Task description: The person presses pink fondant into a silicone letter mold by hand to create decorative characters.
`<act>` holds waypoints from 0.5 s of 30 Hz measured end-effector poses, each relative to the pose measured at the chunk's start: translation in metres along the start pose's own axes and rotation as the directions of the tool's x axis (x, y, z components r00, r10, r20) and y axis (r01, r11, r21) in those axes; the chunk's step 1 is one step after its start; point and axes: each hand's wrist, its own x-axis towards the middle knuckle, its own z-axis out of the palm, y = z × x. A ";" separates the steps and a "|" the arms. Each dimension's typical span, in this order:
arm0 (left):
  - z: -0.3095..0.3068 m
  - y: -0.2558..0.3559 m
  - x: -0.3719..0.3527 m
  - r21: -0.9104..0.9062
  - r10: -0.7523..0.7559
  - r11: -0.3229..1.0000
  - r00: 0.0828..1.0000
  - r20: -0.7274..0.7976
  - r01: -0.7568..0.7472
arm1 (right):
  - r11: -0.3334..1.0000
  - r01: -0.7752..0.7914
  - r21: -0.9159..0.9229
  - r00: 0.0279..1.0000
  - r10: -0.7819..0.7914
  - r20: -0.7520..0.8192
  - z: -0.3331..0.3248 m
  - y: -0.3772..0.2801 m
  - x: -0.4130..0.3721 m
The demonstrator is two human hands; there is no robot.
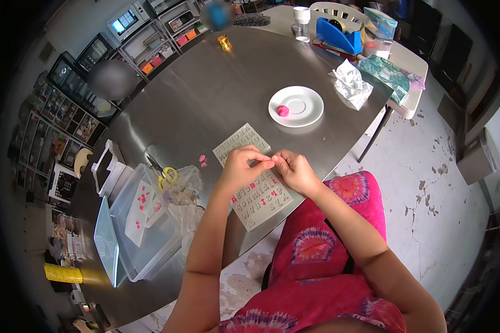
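Note:
My left hand (243, 167) and my right hand (295, 172) meet fingertip to fingertip, both pinched on a tiny piece of pink dough (272, 160) that is mostly hidden. Beneath them lies a beige letter mould (266, 206), with pink dough filling some of its letters. A second letter mould (240, 139) is just beyond, partly covered by my left hand. Further off, a white plate (311, 115) carries a lump of pink dough (283, 111). To the left of the moulds, small pink scraps (203, 160) rest on the metal table (216, 83).
At left stands a clear plastic container (166, 244) holding white paper (134, 225) with pink pieces. Yellow-handled scissors (168, 176) and a plastic bag (188, 186) lie beside it. Crumpled paper (351, 86), a blue tape dispenser (339, 38) and a gold object (223, 41) are farther away.

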 end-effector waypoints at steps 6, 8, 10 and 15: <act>-0.003 0.007 0.002 0.153 0.070 0.985 0.997 0.043 -0.076 | 0.984 0.119 -0.133 0.988 -0.131 -0.085 0.003 0.006 -0.001; -0.003 0.008 0.001 0.160 0.060 0.985 0.998 0.027 -0.063 | 0.999 -0.015 0.038 1.000 0.015 0.006 0.001 0.008 0.001; -0.004 0.008 0.000 0.084 -0.003 0.996 1.000 -0.002 0.003 | 0.995 -0.037 0.097 0.999 0.034 0.029 0.001 0.008 0.001; -0.007 0.003 0.000 0.014 -0.011 1.000 0.999 0.046 0.010 | 0.987 -0.080 0.142 0.994 0.069 0.085 0.000 0.005 0.001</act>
